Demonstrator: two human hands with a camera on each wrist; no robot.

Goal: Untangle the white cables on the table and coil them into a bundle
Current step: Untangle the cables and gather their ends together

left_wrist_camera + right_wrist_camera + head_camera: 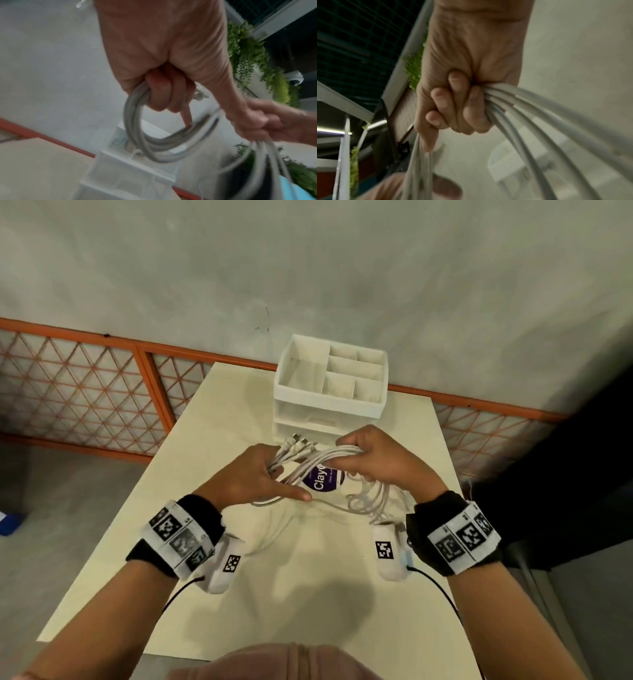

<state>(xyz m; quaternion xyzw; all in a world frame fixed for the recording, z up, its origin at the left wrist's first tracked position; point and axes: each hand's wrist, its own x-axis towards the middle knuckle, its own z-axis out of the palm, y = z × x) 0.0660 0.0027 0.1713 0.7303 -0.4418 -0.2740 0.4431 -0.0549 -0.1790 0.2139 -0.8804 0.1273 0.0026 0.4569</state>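
We see two hands lifting a bunch of white cables (329, 457) just above a cream table (137, 542), in front of a white organiser (329, 402). The left hand (253, 477) has its fingers curled round the end with the plugs; the right hand (380, 460) is fisted round the gathered strands, loose loops hanging below. We judge the cables light, limp and springy, best gripped where the strands bunch together
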